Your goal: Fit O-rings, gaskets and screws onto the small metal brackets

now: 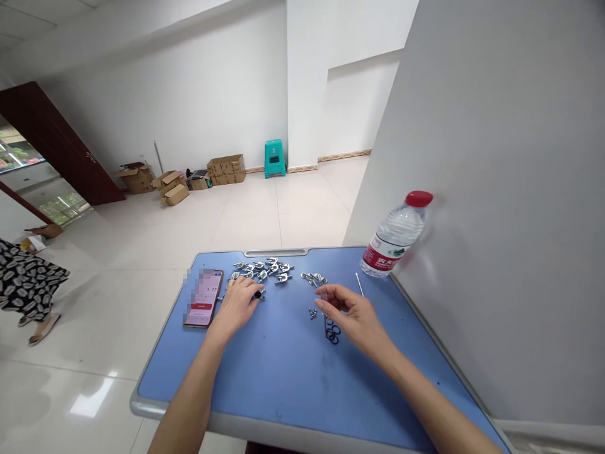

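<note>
My left hand (239, 306) is closed over a small metal fitting with a black round end (258, 294), resting low over the table; its fingers hide most of the part. Between thumb and fingers, my right hand (352, 312) pinches a small screwdriver (324, 295) by its translucent pinkish handle, shaft pointing down. Black rings (333, 331) lie beside that shaft. Just left of it sits a little cluster of screws (312, 313). Several silver U-shaped metal fittings (271, 268) are spread beyond my left hand, and flat silver pieces (314, 277) lie beyond my right.
On the blue table (278, 384), a phone (204, 299) lies at the left. A water bottle (394, 236) with a red cap stands at the right against a grey panel, near a thin white stick (360, 284). Cardboard boxes (225, 170) and a teal stool (274, 157) stand behind; a person's patterned skirt (28, 280) shows left.
</note>
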The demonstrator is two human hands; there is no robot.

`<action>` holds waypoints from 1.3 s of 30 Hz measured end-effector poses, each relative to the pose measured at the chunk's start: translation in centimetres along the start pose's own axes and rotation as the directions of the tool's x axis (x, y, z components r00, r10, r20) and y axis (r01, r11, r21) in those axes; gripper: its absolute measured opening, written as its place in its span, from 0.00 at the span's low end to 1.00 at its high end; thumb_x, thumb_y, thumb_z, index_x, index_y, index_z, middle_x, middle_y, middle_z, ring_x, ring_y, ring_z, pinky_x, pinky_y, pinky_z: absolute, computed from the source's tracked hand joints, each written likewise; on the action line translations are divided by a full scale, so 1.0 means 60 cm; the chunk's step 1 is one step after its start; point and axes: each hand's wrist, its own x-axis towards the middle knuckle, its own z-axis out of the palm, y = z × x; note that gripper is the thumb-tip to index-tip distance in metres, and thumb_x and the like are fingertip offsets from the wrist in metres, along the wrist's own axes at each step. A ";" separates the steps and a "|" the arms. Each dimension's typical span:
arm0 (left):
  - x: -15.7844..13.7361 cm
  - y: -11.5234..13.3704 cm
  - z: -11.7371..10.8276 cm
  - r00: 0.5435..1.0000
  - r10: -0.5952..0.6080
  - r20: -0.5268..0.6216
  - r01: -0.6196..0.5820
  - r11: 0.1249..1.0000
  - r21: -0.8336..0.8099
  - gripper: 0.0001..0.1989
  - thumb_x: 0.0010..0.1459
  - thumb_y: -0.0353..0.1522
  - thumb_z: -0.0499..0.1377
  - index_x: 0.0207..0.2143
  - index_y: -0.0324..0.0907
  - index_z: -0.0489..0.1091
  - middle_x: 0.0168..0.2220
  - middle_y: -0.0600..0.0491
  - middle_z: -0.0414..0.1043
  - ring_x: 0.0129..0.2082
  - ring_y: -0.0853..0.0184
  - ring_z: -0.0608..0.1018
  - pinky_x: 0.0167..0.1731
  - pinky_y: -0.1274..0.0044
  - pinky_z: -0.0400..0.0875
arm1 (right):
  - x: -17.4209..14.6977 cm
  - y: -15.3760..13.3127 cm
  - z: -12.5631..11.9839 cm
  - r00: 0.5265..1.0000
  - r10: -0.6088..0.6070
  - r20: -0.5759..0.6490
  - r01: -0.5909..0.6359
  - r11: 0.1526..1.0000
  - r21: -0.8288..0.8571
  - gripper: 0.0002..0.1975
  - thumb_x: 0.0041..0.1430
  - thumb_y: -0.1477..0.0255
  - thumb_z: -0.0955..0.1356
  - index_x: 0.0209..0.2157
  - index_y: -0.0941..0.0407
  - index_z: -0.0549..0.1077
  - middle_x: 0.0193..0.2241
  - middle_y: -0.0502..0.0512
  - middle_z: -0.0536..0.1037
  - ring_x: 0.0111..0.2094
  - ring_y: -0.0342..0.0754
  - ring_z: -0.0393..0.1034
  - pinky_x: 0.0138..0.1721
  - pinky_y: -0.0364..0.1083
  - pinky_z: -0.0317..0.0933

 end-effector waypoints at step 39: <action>-0.004 0.074 0.031 0.937 0.218 0.274 -0.162 0.964 -0.211 0.05 0.59 0.24 0.58 0.36 0.42 0.68 0.36 0.54 0.72 0.39 0.62 0.71 0.38 0.73 0.64 | 0.015 0.009 -0.033 0.975 0.181 0.131 -0.167 0.980 -0.112 0.09 0.62 0.64 0.61 0.36 0.54 0.69 0.24 0.46 0.63 0.26 0.42 0.59 0.28 0.42 0.59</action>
